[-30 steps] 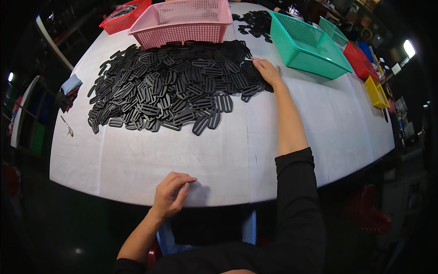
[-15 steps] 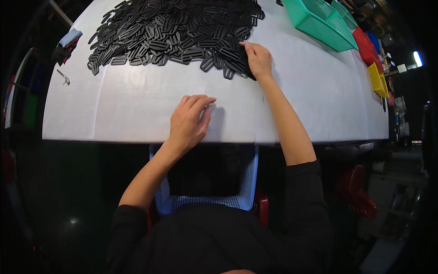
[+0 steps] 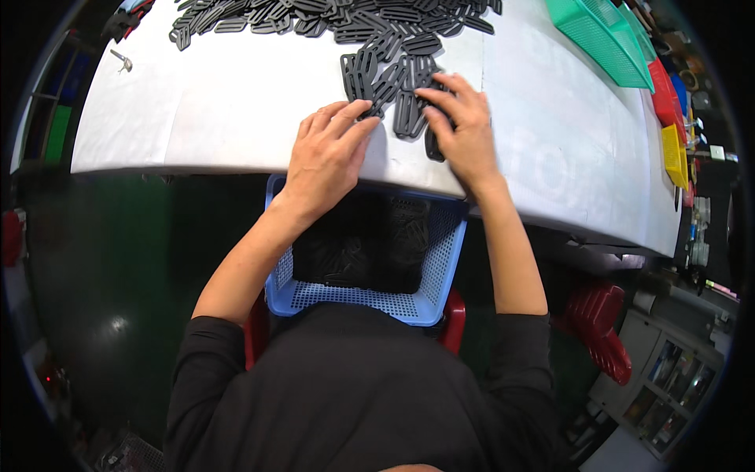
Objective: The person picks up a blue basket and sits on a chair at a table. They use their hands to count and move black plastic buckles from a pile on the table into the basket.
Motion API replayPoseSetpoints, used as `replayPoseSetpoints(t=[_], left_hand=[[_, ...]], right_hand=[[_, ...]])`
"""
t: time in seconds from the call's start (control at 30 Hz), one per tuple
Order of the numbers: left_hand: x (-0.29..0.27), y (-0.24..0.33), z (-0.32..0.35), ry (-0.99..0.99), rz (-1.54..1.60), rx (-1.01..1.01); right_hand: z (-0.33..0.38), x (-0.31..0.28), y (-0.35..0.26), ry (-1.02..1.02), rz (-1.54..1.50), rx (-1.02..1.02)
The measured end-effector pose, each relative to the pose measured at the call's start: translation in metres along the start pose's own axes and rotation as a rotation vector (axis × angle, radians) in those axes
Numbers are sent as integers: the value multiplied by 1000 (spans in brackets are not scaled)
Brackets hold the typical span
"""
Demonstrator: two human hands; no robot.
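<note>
Both hands sit nearer the table's front edge than half a second ago, and a cluster of black slotted plastic pieces (image 3: 391, 85) has come with them out of the main pile

Left hand (image 3: 325, 161): palm down, flat on the white table (image 3: 212, 102), fingers spread loosely and extended, holding nothing; fingertips touch the near-left side of the cluster

Right hand (image 3: 462, 130): palm down, fingers spread over the right side of the cluster, pressing on pieces rather than closed around any; one piece (image 3: 432, 146) lies partly under the thumb, close to the edge

Cluster: roughly ten pieces, overlapping, exact count not readable. Main pile (image 3: 330, 14) lies along the far side of the table, cut off by the top of the view; count cannot be told

One blue perforated basket (image 3: 440, 259) sits below the table edge, directly beneath the hands, at the person's lap. Dark pieces lie inside it; number not discernible

Right far side of the table: one green basket (image 3: 602, 39), then one red (image 3: 662, 90) and one yellow container (image 3: 671, 153), in a row

One small metal object (image 3: 122, 58) lies at the far left of the table, well apart from the hands
</note>
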State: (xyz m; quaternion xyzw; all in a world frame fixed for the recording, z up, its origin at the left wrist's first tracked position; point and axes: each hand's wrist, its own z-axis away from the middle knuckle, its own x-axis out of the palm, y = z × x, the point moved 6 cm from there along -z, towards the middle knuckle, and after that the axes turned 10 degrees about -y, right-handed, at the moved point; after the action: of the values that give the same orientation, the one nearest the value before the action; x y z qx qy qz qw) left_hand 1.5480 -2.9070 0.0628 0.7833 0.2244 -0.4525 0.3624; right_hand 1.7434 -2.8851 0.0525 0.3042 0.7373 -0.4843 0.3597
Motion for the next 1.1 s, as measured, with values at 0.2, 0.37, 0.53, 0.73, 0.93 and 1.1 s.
replayPoseSetpoints(t=[0.2,0.37,0.53,0.73,0.93,1.1], left_hand=[[-13,-24,4,127,86,-94],[-11,-26,-5,101,-51,-138],[-21,-47,8,120,-79,-170],[-21,-54,-4,140,-133,-302],[-41,-65,6,158,-87,-205],[-37,-58,11,-77,316,-226]], right_hand=[[3,-11,-21,99,52,-31],[3,19,-58,2,165,-121],[3,3,-28,72,157,-23],[-19,30,-73,22,182,-92],[-16,36,-87,30,420,-185],[-14,32,-86,8,557,-223]])
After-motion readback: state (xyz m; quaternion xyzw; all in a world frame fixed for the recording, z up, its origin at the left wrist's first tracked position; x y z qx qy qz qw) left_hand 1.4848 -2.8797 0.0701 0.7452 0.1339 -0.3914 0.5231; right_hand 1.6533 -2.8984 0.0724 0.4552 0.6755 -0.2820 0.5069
